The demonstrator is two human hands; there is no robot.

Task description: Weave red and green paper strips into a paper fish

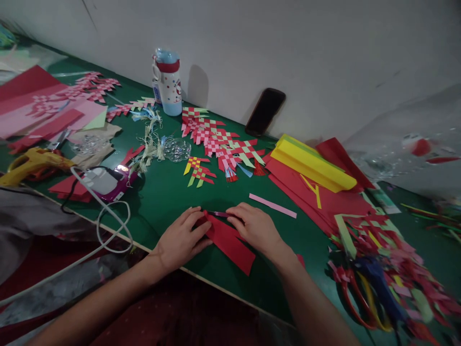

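A folded red paper piece lies slantwise on the green table, with a slit near its upper right side. My left hand holds its upper left end down, fingers bent over the paper. Between thumb and fingers, my right hand pinches a slim, dark, pen-like tool. The tool lies across the paper's top end, its tip near my left fingertips; its exact kind is hard to make out. Just beyond my right hand is a pink paper strip.
Woven paper fish lie ahead, near a water bottle and a phone against the wall. Yellow paper rests on red sheets at right, above scissors. At left are a yellow glue gun and a white cable.
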